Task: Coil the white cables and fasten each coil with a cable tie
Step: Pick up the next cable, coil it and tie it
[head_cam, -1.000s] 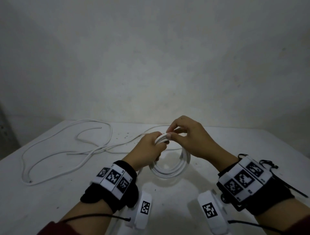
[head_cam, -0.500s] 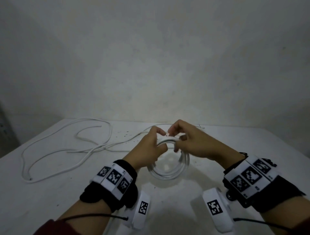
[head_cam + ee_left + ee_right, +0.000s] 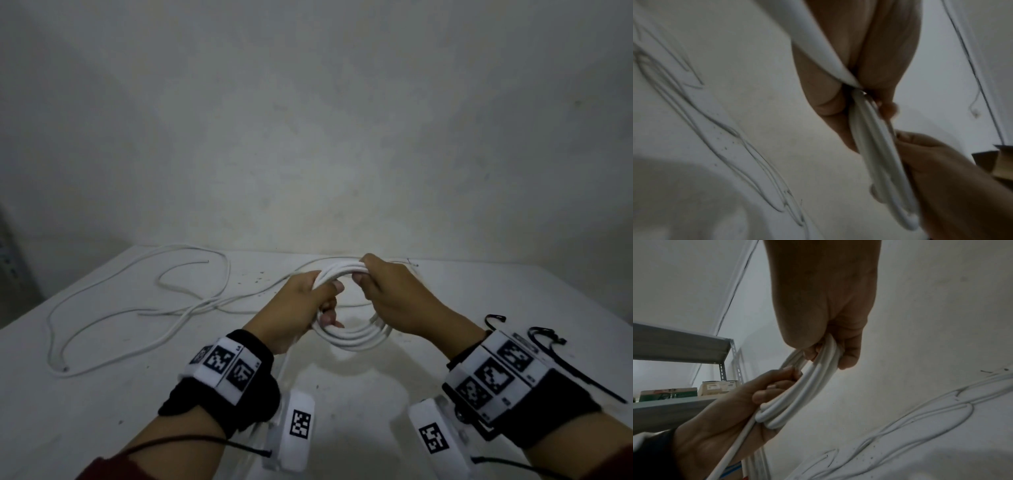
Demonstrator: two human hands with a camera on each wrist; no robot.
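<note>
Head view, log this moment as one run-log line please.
left hand: grips round white cable coil | right hand: grips coil | black cable ties: on white table | coil: untied

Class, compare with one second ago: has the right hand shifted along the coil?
Yes. The right hand moved from the coil's top to its right side, toward the black cable ties.

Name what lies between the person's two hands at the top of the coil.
Only a short arc of the white cable coil spans the left hand and right hand, clearest in the head view.
</note>
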